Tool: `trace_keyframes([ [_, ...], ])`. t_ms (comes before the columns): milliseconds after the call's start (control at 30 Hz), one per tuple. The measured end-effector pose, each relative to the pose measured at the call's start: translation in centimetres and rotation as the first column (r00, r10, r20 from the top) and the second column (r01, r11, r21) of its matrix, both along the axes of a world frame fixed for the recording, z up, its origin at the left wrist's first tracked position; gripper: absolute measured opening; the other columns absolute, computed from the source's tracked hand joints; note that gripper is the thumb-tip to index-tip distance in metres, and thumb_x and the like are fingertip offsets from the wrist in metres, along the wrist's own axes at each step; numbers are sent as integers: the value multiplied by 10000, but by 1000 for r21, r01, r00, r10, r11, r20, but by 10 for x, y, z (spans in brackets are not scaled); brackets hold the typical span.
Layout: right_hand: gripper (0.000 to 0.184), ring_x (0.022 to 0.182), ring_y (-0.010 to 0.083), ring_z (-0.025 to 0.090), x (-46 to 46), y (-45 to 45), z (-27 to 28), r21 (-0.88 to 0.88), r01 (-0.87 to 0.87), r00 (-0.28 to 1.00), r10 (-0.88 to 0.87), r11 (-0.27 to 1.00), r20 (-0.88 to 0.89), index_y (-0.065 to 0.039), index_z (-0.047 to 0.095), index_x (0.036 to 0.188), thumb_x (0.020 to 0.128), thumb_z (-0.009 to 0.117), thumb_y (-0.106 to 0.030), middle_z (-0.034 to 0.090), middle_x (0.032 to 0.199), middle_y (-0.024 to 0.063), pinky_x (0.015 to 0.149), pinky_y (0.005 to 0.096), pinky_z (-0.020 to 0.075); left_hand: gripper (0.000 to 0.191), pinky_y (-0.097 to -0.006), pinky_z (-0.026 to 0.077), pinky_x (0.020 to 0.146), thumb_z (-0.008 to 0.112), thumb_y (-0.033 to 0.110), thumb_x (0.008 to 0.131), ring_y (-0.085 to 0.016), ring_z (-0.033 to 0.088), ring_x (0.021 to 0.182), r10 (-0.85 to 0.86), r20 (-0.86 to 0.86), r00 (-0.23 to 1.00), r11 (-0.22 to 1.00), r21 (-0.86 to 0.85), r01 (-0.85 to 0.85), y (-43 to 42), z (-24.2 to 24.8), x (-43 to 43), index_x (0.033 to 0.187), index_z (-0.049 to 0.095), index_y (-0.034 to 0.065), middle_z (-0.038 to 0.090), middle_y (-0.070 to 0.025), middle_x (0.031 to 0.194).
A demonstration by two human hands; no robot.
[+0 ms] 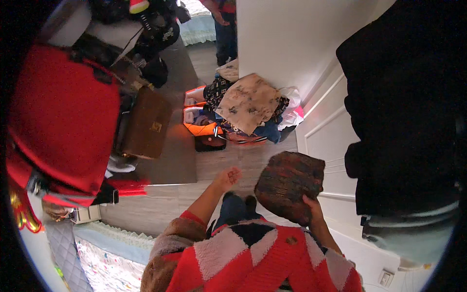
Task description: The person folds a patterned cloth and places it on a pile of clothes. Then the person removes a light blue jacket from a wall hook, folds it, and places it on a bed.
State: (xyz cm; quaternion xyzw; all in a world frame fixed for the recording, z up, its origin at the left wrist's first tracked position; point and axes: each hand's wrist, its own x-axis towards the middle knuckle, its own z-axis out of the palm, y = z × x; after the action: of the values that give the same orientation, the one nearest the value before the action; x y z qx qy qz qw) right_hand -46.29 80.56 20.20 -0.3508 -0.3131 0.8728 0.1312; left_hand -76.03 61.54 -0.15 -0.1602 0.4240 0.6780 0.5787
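My right hand grips the lower right edge of a folded dark cloth patterned in brown and dull red, held in front of my body. My left hand is raised over the floor, palm partly visible, holding nothing, with its fingers somewhat blurred. Beyond both hands, a heap of folded clothes lies on the floor against the white panel, topped by a beige patterned cloth. Orange-edged bags and a small dark case sit at the heap's left side.
At left stand a red suitcase and a brown bag on a dark surface. Black garments hang at right. A bed is at lower left. A mirror at the top reflects a person. A white plastic bag lies beside the heap.
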Motion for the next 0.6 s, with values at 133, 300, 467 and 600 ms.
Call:
trace_keyframes([
  [133, 568, 1140, 324, 534, 18, 14, -8, -97, 183, 978, -171, 978, 117, -42, 366, 1359, 862, 616, -156, 503, 1297, 157, 975, 459, 444, 229, -312, 465, 602, 522, 290, 921, -172, 618, 832, 248, -74, 966, 964, -80, -254, 36, -50, -53, 990, 601, 86, 635, -44, 913],
  [300, 580, 1130, 305, 541, 9, 21, -2, 13, 234, 945, -231, 972, 230, -49, 369, 1360, 861, 630, -188, 507, 1292, 140, 971, 432, 448, 355, -295, 441, 705, 612, 308, 857, -154, 580, 876, -95, -742, 664, 965, -232, -120, 90, -98, -170, 1069, 586, 25, 624, -71, 920],
  [467, 619, 1149, 309, 526, -4, 29, -13, 35, 253, 912, -251, 967, 324, -48, 332, 1379, 848, 631, -161, 483, 1312, 138, 969, 440, 450, 601, -368, 425, 920, 644, 296, 800, -299, 531, 1142, -345, -848, 402, 859, -458, -229, 178, -116, -281, 1294, 459, 7, 537, -167, 1271],
  [600, 643, 1153, 324, 521, -10, 37, -44, 13, 260, 902, -248, 965, 354, -55, 312, 1390, 838, 632, -140, 477, 1312, 147, 960, 454, 458, 776, -404, 411, 960, 681, 364, 751, -338, 456, 1236, -508, -802, 316, 801, -574, -169, 227, -121, -339, 1397, 351, 90, 455, -177, 1360],
])
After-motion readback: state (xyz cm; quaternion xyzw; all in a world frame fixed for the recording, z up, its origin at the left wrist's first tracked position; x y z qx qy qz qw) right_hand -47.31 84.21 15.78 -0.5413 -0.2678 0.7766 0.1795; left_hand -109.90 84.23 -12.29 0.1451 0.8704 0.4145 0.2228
